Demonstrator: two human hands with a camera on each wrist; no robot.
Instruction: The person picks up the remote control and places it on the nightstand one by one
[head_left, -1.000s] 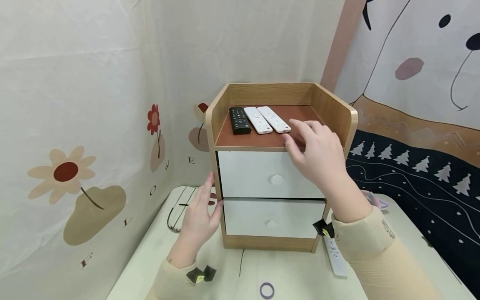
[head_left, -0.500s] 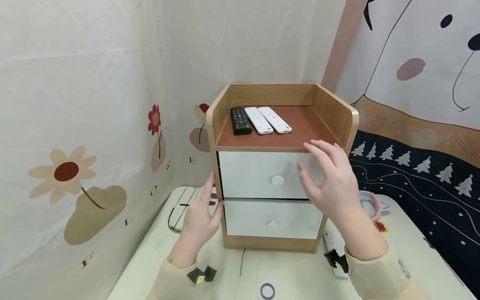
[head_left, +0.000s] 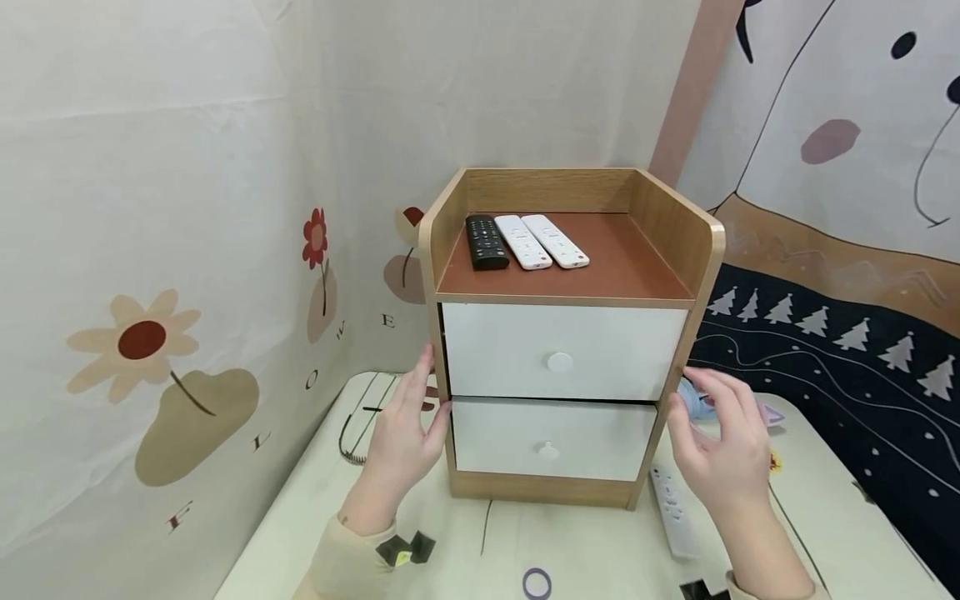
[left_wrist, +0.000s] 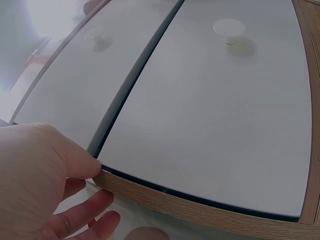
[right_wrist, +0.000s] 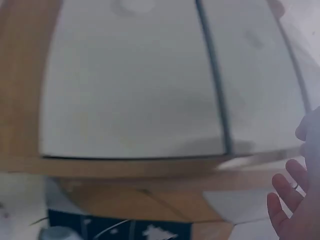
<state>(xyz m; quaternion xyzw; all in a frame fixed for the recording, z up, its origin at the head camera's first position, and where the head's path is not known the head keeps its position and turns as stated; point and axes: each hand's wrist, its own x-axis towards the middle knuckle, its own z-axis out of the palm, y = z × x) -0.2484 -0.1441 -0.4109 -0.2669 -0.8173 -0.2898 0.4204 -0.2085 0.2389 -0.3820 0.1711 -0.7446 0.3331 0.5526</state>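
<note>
A small wooden cabinet (head_left: 540, 488) with a white upper drawer (head_left: 495, 350) and a white lower drawer (head_left: 495, 442) stands in front of me, both drawers closed. On its brown top lie a black remote control (head_left: 486, 242) and two white remote controls (head_left: 522, 242), side by side at the left. My left hand (head_left: 401, 433) rests against the cabinet's left side, fingers straight; in the left wrist view its thumb (left_wrist: 82, 162) touches the front edge. Beside the lower right side, my right hand (head_left: 720, 446) has relaxed fingers spread apart, holding nothing.
A white power strip (head_left: 675, 517) lies on the table right of the cabinet. A purple ring (head_left: 527, 581) lies near the front. Behind the right hand are a blue object (head_left: 696, 402) and a lilac piece (head_left: 771, 414). Printed cloth hangs on the left, back and right.
My right hand has moved from beside the white remote controls on the cabinet top, down and right to the cabinet's right side. The left hand and the remotes have stayed in place.
</note>
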